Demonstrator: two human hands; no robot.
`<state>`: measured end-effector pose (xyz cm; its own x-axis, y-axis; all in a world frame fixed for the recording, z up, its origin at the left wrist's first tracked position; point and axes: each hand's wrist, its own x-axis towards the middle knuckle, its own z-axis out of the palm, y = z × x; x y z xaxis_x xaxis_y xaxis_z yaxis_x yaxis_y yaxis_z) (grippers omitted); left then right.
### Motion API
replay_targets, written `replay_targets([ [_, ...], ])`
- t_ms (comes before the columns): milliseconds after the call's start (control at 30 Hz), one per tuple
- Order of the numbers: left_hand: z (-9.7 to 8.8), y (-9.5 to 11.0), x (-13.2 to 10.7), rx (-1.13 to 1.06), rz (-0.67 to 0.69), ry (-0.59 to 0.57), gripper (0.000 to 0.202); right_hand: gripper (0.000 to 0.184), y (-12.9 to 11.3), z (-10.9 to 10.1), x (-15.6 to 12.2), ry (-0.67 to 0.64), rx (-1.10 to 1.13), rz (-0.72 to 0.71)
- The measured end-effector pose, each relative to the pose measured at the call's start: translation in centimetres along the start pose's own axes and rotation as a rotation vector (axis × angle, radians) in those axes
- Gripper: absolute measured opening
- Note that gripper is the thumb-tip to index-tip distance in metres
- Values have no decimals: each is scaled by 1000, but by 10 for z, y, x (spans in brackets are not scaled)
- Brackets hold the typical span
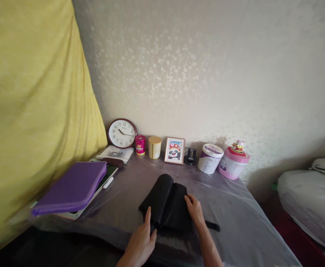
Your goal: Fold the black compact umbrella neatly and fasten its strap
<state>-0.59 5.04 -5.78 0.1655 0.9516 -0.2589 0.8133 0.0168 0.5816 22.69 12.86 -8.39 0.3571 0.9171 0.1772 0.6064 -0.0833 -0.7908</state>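
Observation:
A black folded fabric bundle (166,202), like a rolled bag or cover, lies in the middle of a table covered with clear plastic sheeting (235,211). My left hand (141,241) rests at its near left edge, fingers curled against the fabric and the thumb raised. On its right side lies my right hand (196,211), with fingers pressed flat on the black cloth. A black strap (212,226) sticks out to the right under my right wrist.
A purple zip case (73,187) lies on a tablet at the left. Along the wall stand a clock (122,133), a red can (140,144), a yellow can (154,147), a panda picture frame (174,150), a white tub (210,158) and a pink tub (233,163). Yellow curtain left, bedding right.

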Motion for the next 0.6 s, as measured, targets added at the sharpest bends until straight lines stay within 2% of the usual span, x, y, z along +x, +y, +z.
replay_targets([
  [133,-2,3,-2,25,-9,2,66,37,-10,-2,-7,67,-57,-36],
  [233,-4,5,-4,41,6,-2,65,37,-14,-2,-7,38,-40,-41],
  [333,-5,7,-5,48,0,-9,65,33,-13,0,-5,16,20,16],
  [500,-6,7,-5,53,-13,-16,64,31,-18,1,-7,-142,270,196],
  [600,-5,7,-5,49,4,-6,65,35,-33,0,-8,-196,454,199],
])
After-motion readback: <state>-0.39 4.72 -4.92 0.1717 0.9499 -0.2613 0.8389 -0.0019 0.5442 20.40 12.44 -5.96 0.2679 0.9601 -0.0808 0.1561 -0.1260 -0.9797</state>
